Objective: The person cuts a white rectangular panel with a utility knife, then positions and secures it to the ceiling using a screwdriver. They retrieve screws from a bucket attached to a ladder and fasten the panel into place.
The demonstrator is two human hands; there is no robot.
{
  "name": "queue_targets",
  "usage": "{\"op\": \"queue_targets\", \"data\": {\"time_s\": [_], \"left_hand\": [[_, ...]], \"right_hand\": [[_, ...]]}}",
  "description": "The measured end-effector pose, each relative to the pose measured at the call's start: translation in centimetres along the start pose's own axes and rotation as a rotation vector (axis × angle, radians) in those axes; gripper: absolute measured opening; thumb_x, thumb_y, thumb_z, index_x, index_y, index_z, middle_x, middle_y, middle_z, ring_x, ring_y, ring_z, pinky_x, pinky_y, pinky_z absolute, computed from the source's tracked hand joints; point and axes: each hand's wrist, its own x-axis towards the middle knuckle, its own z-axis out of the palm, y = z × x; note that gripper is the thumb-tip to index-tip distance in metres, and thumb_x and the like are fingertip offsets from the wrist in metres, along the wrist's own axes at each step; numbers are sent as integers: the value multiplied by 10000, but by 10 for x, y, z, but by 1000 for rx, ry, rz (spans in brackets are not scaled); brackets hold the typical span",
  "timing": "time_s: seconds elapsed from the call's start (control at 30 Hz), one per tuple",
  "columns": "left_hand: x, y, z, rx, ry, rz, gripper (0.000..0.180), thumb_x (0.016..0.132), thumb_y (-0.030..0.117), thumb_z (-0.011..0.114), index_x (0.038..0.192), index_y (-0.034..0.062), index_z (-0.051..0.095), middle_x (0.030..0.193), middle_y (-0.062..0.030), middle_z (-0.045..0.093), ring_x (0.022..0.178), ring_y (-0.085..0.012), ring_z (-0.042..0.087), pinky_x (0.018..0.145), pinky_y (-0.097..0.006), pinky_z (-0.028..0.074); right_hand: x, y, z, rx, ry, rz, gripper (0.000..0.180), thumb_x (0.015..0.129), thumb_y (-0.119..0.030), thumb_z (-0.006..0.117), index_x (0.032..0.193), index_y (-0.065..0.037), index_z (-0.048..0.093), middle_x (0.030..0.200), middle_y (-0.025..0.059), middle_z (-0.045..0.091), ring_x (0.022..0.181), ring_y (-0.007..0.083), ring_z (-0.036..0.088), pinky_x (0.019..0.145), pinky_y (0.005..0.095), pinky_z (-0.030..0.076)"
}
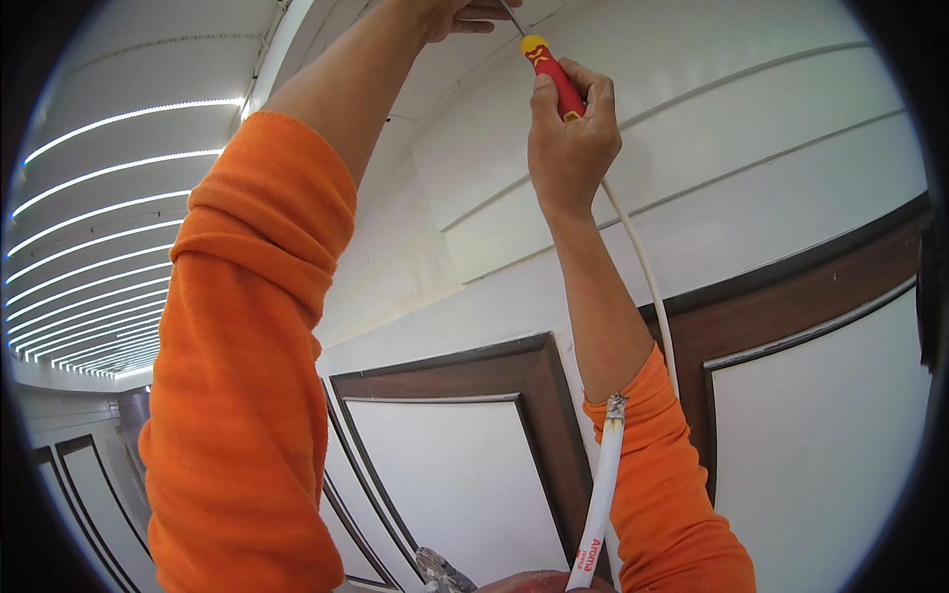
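Observation:
My right hand (573, 143) is closed around the red and yellow handle of a screwdriver (556, 74), whose thin metal shaft points up and left past the top edge. Close by that shaft is my left hand (460, 18), raised high and partly cut off by the picture's edge. Its fingers are bent together, and whatever they grip lies out of view. The screwdriver's tip is also out of view. Both arms wear orange sleeves pushed up toward the elbows. A lit cigarette (601, 489) with a grey ash end juts up from the lower edge, in front of the right sleeve.
A white cable (643, 262) hangs behind my right wrist and forearm. Beyond it is a white wall (494, 287) with grooved panels and dark wood-framed panels (563, 435). Rows of bright strip lights (109, 188) line the ceiling at left.

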Motion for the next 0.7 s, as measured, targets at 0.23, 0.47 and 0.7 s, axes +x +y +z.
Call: {"op": "queue_targets", "data": {"time_s": [0.23, 0.47, 0.7], "left_hand": [[-10, 4, 0, 26, -34, 15, 301, 1069, 205, 523, 1276, 33, 658, 1322, -134, 695, 1233, -282, 653, 1057, -486, 522], [-11, 0, 5, -22, 24, -9, 321, 1080, 209, 485, 1302, 32, 636, 1329, -127, 693, 1263, -278, 642, 1071, -491, 511], [6, -8, 5, -58, 22, -17, 313, 1087, 225, 473, 1291, 58, 643, 1315, -105, 704, 1246, -258, 655, 1066, -474, 516]], "right_hand": [[1, 7, -6, 108, -34, 246, 226, 933, -77, 696, 1107, 50, 626, 1021, 153, 710, 874, 245, 708, 796, 337, 587], [-1, -7, 4, 15, 18, 22, 224, 919, -64, 708, 1097, 42, 626, 1021, 148, 690, 836, 233, 695, 754, 331, 582], [1, 5, 0, -42, 25, -16, 210, 889, -24, 715, 1071, 39, 630, 969, 137, 682, 781, 209, 679, 684, 310, 574]]}}
